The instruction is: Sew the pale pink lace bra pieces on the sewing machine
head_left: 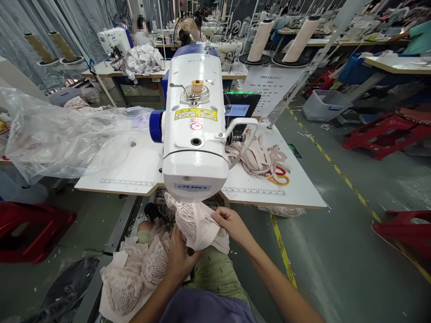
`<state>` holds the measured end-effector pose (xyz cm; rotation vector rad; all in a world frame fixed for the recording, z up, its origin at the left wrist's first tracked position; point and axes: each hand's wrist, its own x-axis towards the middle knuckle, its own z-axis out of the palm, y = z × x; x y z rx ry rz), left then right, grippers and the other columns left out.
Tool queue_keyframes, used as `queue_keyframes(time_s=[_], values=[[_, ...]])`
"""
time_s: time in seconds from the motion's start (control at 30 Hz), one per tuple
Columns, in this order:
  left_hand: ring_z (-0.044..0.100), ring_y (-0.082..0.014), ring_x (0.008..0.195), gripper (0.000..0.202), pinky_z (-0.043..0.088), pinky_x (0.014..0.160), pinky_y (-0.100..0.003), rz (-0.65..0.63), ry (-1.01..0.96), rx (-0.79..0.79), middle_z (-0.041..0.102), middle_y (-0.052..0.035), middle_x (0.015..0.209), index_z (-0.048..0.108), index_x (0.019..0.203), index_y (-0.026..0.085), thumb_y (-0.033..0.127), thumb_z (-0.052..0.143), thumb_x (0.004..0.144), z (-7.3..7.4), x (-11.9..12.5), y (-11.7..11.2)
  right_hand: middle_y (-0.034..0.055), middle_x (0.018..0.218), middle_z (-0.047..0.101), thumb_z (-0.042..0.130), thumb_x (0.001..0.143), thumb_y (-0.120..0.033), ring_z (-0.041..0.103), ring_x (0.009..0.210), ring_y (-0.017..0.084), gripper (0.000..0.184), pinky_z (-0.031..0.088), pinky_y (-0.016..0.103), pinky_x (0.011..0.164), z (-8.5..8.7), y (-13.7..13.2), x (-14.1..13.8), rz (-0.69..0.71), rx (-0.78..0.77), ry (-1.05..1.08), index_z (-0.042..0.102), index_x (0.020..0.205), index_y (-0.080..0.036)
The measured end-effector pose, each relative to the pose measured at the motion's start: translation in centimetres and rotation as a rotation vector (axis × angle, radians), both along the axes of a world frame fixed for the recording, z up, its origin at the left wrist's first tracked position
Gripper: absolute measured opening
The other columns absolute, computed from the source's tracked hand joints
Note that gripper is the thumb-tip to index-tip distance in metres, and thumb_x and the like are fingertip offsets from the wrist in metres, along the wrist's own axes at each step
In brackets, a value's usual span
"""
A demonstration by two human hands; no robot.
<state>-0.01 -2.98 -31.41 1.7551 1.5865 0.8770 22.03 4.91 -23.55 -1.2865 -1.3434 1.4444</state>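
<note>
A pale pink lace garment piece (193,224) hangs from under the head of a white sewing machine (195,121) down to my lap. My left hand (178,258) lies on the lace at my lap, fingers curled round the cloth. My right hand (229,222) pinches the cloth's right edge just below the machine head. More lace fabric (131,273) is heaped on my left knee.
The white sewing table (134,166) carries a large clear plastic bag (57,134) at the left, and pink elastic straps (259,157) with orange-handled scissors (279,177) at the right. Red plastic stools (387,130) stand on the floor. Other people work at benches behind.
</note>
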Motion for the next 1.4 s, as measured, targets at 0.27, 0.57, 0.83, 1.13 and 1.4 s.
queue_keyframes(time_s=[0.27,0.57,0.83,1.13,1.4], values=[[0.052,-0.0303,0.13,0.074,0.052,0.098,-0.046,-0.139,0.223,0.035,0.053,-0.0156,0.141,0.047,0.141,0.02,-0.001,0.045,0.07,-2.8,-3.8,2.9,-0.0015,0.064,0.05,0.055,0.089,-0.058,0.045,0.058,0.014,0.044,0.034,0.025,0.054,0.5,-1.3,2.9,-0.016,0.069,-0.206,0.057,0.069,-0.019],[0.017,-0.0307,0.151,0.065,0.017,0.122,-0.058,-0.269,0.446,0.078,0.034,-0.0117,0.159,0.045,0.146,0.022,-0.001,0.042,0.084,-2.8,-1.5,4.5,0.0058,0.062,0.058,0.046,0.091,-0.044,0.056,0.061,0.023,0.035,0.039,0.032,0.058,-5.0,-3.1,12.8,-0.181,-0.019,-1.059,0.055,0.067,-0.02],[0.033,-0.0364,0.145,0.063,0.037,0.113,-0.052,-0.432,0.436,-0.067,0.033,-0.0229,0.157,0.047,0.14,0.011,0.021,0.062,0.08,-5.6,1.7,0.8,0.0165,0.149,0.044,0.063,0.083,-0.054,0.039,0.138,0.03,0.072,0.033,0.04,0.113,-11.2,-2.2,-0.2,0.236,0.324,-1.049,0.046,0.143,-0.017],[0.058,-0.0221,0.074,0.034,0.036,0.063,-0.03,0.141,0.734,-0.357,0.06,-0.0071,0.079,0.053,0.08,0.02,0.045,0.039,0.098,2.7,-15.7,-7.6,0.0251,0.149,0.038,0.061,0.087,-0.052,0.037,0.136,0.042,0.076,0.033,0.054,0.111,-16.9,-3.8,-1.1,0.402,0.372,-1.017,0.038,0.148,-0.012],[0.051,-0.0193,0.062,0.033,0.018,0.057,-0.029,0.161,0.804,-0.492,0.052,-0.0031,0.064,0.038,0.066,0.021,0.035,0.036,0.096,3.5,-17.6,-12.6,0.0198,0.152,0.039,0.061,0.087,-0.051,0.037,0.139,0.038,0.07,0.035,0.05,0.112,-16.3,-3.4,0.0,0.46,0.397,-1.013,0.042,0.147,-0.018]])
